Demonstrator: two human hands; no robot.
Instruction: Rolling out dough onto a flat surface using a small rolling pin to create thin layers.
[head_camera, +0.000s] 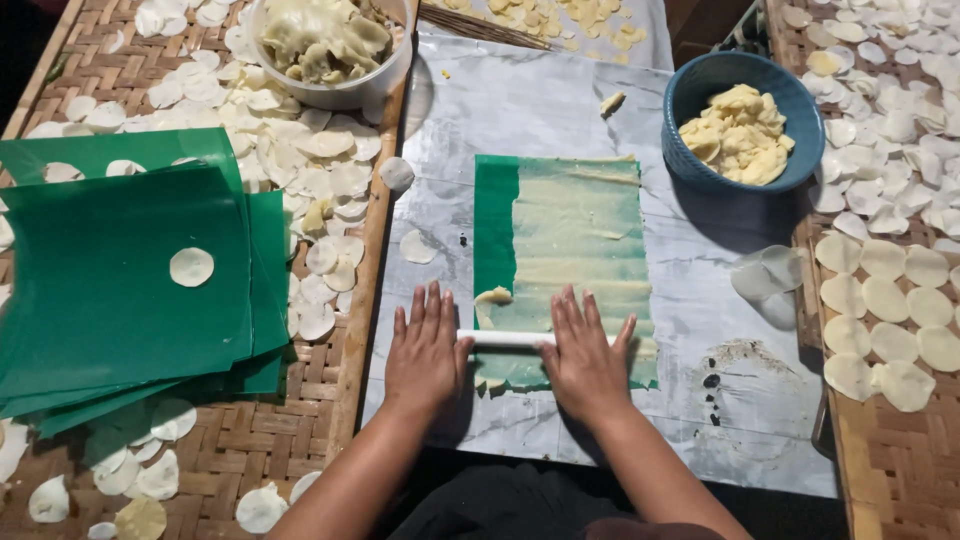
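Observation:
My left hand (427, 352) and my right hand (583, 355) lie flat, fingers spread, on a white rolling pin (505, 338). The pin lies across the near end of a green plastic sheet (494, 220) covered with a thin, pale layer of rolled dough (580, 235). A small dough scrap (492, 297) sits at the sheet's left edge, just beyond the pin. The sheet rests on a grey marbled work surface (690, 330).
A blue bowl (700, 90) of dough lumps stands at the back right, a white bowl (340, 92) of dough at the back left. Stacked green sheets (100, 300) lie on the left woven tray. Several thin dough discs (885, 300) cover both woven trays (250, 440).

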